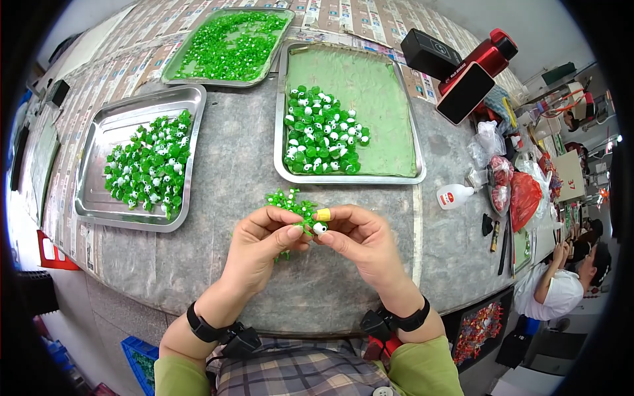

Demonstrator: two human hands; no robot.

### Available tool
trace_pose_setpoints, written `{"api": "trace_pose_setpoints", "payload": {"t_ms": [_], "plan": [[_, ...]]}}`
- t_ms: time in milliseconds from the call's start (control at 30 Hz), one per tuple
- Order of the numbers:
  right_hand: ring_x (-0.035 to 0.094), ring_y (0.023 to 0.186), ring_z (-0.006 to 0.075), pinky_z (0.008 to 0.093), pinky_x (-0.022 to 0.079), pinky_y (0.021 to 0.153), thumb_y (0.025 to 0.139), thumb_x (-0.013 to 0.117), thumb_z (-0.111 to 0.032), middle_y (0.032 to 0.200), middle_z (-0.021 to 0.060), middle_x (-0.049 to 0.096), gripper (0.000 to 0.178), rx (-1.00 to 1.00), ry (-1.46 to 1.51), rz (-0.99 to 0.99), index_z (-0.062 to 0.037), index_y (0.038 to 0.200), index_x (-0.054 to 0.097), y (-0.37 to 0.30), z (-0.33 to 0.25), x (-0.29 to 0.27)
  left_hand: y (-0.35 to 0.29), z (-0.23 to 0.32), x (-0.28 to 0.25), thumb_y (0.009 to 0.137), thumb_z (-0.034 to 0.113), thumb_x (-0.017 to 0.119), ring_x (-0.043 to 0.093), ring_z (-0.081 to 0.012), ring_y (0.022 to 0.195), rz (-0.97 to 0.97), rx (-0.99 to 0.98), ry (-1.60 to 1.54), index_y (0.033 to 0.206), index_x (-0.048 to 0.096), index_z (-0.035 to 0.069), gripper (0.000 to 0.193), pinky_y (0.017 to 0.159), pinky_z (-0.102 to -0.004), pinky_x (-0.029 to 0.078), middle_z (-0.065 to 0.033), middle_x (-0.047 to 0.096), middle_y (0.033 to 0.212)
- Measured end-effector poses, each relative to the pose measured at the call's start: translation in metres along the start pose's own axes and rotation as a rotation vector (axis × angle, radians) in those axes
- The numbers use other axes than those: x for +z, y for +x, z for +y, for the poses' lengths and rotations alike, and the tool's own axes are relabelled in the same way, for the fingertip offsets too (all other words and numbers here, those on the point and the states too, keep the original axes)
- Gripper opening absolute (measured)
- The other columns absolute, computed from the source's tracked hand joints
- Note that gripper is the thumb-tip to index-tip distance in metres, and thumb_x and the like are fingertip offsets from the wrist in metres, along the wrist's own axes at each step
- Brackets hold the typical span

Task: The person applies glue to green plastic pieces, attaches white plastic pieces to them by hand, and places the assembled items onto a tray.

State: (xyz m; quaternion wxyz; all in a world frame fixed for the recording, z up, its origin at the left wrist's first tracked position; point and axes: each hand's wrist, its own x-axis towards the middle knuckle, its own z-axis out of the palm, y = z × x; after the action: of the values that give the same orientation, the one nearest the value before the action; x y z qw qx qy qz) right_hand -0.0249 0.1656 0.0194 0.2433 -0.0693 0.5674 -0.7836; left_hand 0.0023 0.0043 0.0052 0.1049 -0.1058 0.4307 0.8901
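Note:
My left hand (259, 239) pinches a small green plastic piece (308, 226) between thumb and fingers. In my right hand (364, 243), thumb and index finger grip a white bead with a black dot, like an eyeball (320, 228), right against the green piece. A yellow cover (323, 214) wraps the right index fingertip. Just beyond and partly under the left hand lies a loose pile of small green pieces (284, 199). Green pieces with white eyeball beads fill part of the left metal tray (99, 175) and of the green-lined tray (386, 112) farther ahead.
At the far left, another tray (285, 21) holds many small green pieces. On the right lie a black box (429, 51), red bottle (494, 54), phone (465, 94), white squeeze bottle (454, 196) and red plastic bag (525, 198). A person in white (551, 290) sits at far right.

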Motion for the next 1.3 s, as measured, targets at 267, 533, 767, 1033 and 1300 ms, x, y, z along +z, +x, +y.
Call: {"api": "trace_pose_setpoints", "payload": {"t_ms": [267, 533, 767, 1033, 1300], "plan": [[0.053, 0.079, 0.0078, 0.0192, 0.043, 0.069, 0.074, 0.058, -0.002, 0.087, 0.0043, 0.057, 0.020, -0.053, -0.061, 0.025, 0.0004, 0.093, 0.053, -0.002, -0.004, 0.002, 0.000, -0.001, -0.004, 0.076, 0.004, 0.056, 0.057, -0.0127, 0.071, -0.036, 0.037, 0.081, 0.086, 0.054, 0.001, 0.011, 0.063, -0.0243, 0.048, -0.0077, 0.058, 0.080], [0.054, 0.076, 0.0069, 0.0182, 0.043, 0.066, 0.074, 0.058, -0.004, 0.084, 0.0040, 0.057, 0.018, -0.047, -0.135, 0.046, 0.0007, 0.091, 0.054, -0.003, -0.004, 0.003, -0.002, -0.003, -0.001, 0.074, 0.001, 0.056, 0.055, -0.0110, 0.070, -0.043, 0.129, 0.202, 0.083, 0.055, 0.000, 0.009, 0.063, -0.0217, 0.046, -0.0070, 0.057, 0.078], [0.054, 0.077, 0.0076, 0.0187, 0.044, 0.067, 0.075, 0.056, -0.003, 0.084, 0.0050, 0.058, 0.021, 0.054, -0.045, 0.015, 0.0016, 0.095, 0.054, -0.004, -0.003, -0.001, -0.003, -0.001, -0.002, 0.067, -0.001, 0.061, 0.055, -0.0125, 0.067, -0.079, 0.339, 0.668, 0.076, 0.057, 0.000, 0.009, 0.059, -0.0217, 0.044, -0.0069, 0.057, 0.075], [0.054, 0.080, 0.0096, 0.0206, 0.045, 0.071, 0.077, 0.053, -0.004, 0.089, 0.0065, 0.057, 0.023, 0.113, -0.101, -0.075, 0.0030, 0.099, 0.052, -0.004, -0.004, -0.009, -0.003, 0.003, 0.003, 0.063, 0.000, 0.064, 0.055, -0.0185, 0.061, -0.114, 0.635, 1.021, 0.072, 0.056, 0.003, 0.013, 0.053, -0.0258, 0.043, -0.0072, 0.057, 0.069], [0.054, 0.078, 0.0086, 0.0199, 0.045, 0.069, 0.079, 0.052, -0.006, 0.088, 0.0064, 0.058, 0.023, 0.080, -0.060, -0.037, 0.0029, 0.100, 0.052, 0.002, 0.001, -0.005, -0.001, 0.002, 0.000, 0.065, 0.000, 0.063, 0.055, -0.0162, 0.062, -0.057, 0.612, 1.014, 0.074, 0.055, 0.001, 0.012, 0.054, -0.0243, 0.043, -0.0074, 0.057, 0.069]]}}
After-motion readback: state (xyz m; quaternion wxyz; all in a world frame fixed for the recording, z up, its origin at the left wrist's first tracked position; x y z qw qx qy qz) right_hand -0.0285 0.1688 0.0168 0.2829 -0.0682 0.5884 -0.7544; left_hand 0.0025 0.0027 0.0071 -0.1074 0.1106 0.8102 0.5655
